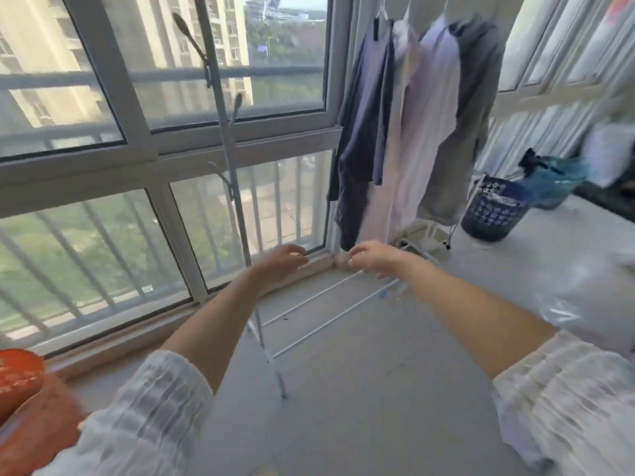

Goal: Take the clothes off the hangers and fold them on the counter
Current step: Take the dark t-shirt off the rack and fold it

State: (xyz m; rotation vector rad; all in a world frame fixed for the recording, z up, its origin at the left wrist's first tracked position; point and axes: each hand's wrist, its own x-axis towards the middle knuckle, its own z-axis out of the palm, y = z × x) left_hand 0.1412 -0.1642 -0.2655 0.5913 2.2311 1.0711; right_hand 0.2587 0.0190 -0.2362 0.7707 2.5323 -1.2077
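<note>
Head view: pale floor [360,389] beside tall windows [165,97], with a white rack [275,324] at centre. Clothes [412,125] hang on hangers at one o'clock; a dark basket [491,211] stands at three. Both arms reach forward, the left hand [278,262] and right hand [371,257] empty, fingers loosely curled and apart.

No text, label, brand or number can be read anywhere in this view; the orange object [20,376] at the lower left, nearest the left sleeve, carries pale marks too blurred to make out, and the dark blue basket [491,214] beyond the right hand shows only a white patterned print, not lettering
</note>
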